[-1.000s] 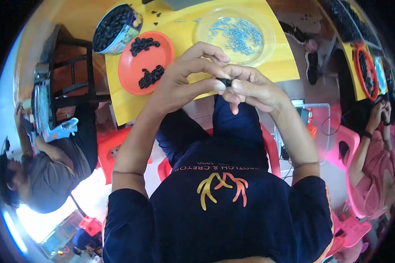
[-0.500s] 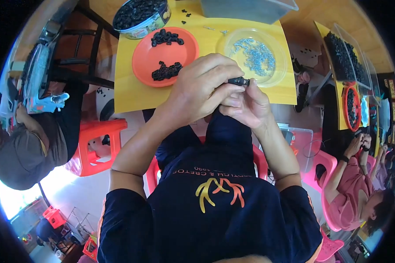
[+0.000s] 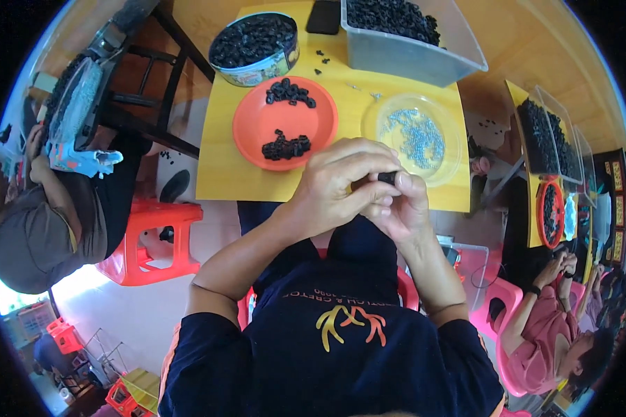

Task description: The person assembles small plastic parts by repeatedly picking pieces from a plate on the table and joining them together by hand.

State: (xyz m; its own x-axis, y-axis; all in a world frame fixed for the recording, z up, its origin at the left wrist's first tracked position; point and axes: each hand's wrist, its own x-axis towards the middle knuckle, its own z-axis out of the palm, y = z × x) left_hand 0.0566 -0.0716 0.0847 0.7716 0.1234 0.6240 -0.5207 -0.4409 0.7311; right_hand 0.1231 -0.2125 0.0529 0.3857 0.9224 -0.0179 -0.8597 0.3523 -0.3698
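You're holding both hands together just over the near edge of the yellow bench (image 3: 222,174), above your lap. Your left hand (image 3: 337,187) is curling over the top, and its grip is pinching narrow on a small black part (image 3: 388,178). Your right hand (image 3: 403,212) is cupping underneath, with its fingertips touching the same part; can't tell whether that grip is actually clamping it. Only a sliver of the part is showing between the fingers.

Just beyond your hands, the orange plate (image 3: 254,128) is carrying two clumps of black parts. To its right, the clear dish (image 3: 446,118) is holding small silvery bits. Farther out, the round tin (image 3: 254,42) on the left and the clear plastic bin (image 3: 410,52) on the right are both sitting full of black parts. A few loose black parts are lying on the bench between tin and bin.
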